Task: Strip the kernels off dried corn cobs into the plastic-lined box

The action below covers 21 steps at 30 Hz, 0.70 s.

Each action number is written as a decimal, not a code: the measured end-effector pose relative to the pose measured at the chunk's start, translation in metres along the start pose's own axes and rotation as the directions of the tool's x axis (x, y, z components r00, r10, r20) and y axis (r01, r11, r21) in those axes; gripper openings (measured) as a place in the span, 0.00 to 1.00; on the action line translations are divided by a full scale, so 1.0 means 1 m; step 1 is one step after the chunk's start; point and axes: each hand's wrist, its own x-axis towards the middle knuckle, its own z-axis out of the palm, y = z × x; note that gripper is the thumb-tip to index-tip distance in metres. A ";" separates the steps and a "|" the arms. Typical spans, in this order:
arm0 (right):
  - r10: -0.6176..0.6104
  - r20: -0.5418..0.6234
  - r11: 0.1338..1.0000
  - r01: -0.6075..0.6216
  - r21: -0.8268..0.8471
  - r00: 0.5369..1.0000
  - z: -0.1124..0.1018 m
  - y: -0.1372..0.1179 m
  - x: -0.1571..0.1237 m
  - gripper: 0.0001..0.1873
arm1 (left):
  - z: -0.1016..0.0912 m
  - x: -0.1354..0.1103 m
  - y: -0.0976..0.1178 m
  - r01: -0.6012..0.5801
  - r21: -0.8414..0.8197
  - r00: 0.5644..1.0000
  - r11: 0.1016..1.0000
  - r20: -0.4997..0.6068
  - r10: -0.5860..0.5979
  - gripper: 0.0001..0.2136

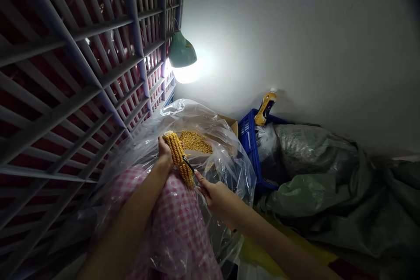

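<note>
My left hand [165, 153] is closed around the upper part of a yellow corn cob [179, 156], holding it slanted over a clear plastic sheet [229, 157]. My right hand [215, 194] grips a small dark pointed tool [188, 165] whose tip touches the cob's lower half. Beyond the cob lies a pile of loose yellow kernels [195, 141] inside a plastic-lined cardboard box [232, 125]. A pink checked cloth [173, 223] covers my lap under the plastic.
Stacked grey-purple plastic crates [75, 74] fill the left. A lit green lamp [182, 54] hangs from them by the white wall. A blue crate [248, 138] with a yellow bottle [266, 108] stands right of the box, beside large green sacks [315, 175].
</note>
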 end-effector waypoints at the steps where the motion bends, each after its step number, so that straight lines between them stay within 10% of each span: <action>1: 0.009 0.054 0.992 -0.016 0.124 0.998 0.000 0.002 0.001 0.28 | 0.000 0.000 0.000 -0.029 0.023 1.000 0.999 -0.004 0.029 0.24; 7: -0.191 0.434 0.465 -0.308 0.830 0.880 0.013 0.028 0.009 0.37 | 0.002 0.000 0.000 -0.091 0.111 0.996 0.990 -0.011 0.093 0.24; 9: -0.167 0.407 0.515 -0.272 0.813 0.898 0.015 0.029 0.009 0.37 | 0.003 0.000 0.000 -0.098 0.120 0.995 0.988 -0.020 0.101 0.23; 13: 0.022 0.126 0.972 -0.050 0.229 0.992 0.006 0.014 0.007 0.29 | 0.004 -0.002 0.001 -0.048 0.140 0.998 0.989 -0.030 0.053 0.25; 16: -0.034 -0.023 0.981 0.029 -0.191 0.999 -0.005 0.002 0.007 0.27 | 0.005 -0.005 0.003 -0.017 0.136 0.998 0.991 -0.053 0.025 0.25; 19: 0.039 0.172 0.982 -0.070 0.176 0.984 -0.010 0.004 0.010 0.29 | 0.005 -0.006 0.004 -0.044 0.124 0.997 0.991 -0.063 0.052 0.23; 21: -0.005 0.385 0.808 -0.223 0.546 0.923 -0.009 0.013 0.013 0.31 | 0.005 -0.006 0.004 -0.057 0.114 0.997 0.992 -0.043 0.062 0.23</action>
